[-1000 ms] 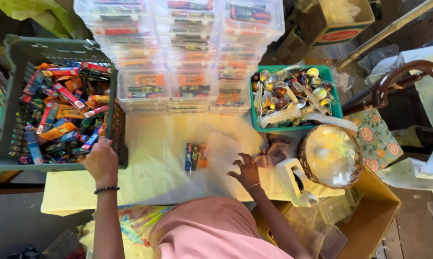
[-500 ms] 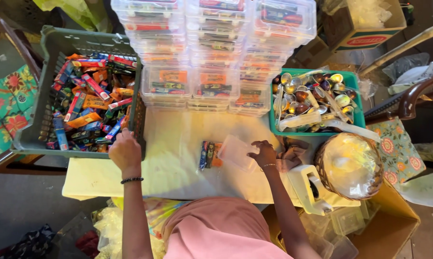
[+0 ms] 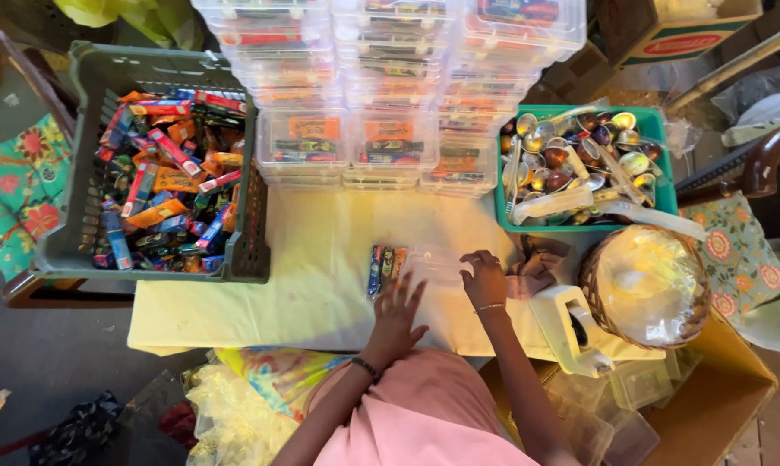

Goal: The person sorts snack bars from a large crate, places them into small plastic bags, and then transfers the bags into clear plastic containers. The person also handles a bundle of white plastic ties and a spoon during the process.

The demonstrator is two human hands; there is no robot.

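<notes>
Left hand [image 3: 398, 318] has come away from the grey plastic crate of bright wrappers [image 3: 79, 250]; now fingers spread flat beside the small clear plastic box [image 3: 433, 263] on the pale yellow tablecloth [image 3: 312, 285]; right hand [image 3: 485, 278] rests curled on the box's far edge; both hands now work it together.

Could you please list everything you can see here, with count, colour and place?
Table: one, pale yellow cloth, centre.
Grey crate: one, left, full of colourful small packets.
Clear boxes: many, stacked at the back.
Green basket: one, right, holding spoons.
Small packets: a few, multicoloured, on the cloth.
Clear lid or box: one, under the fingers.
Wrapped wicker basket: one, right.
White tape dispenser: one, near edge.
Left hand: beside the packets.
Right hand: on the clear piece.
</notes>
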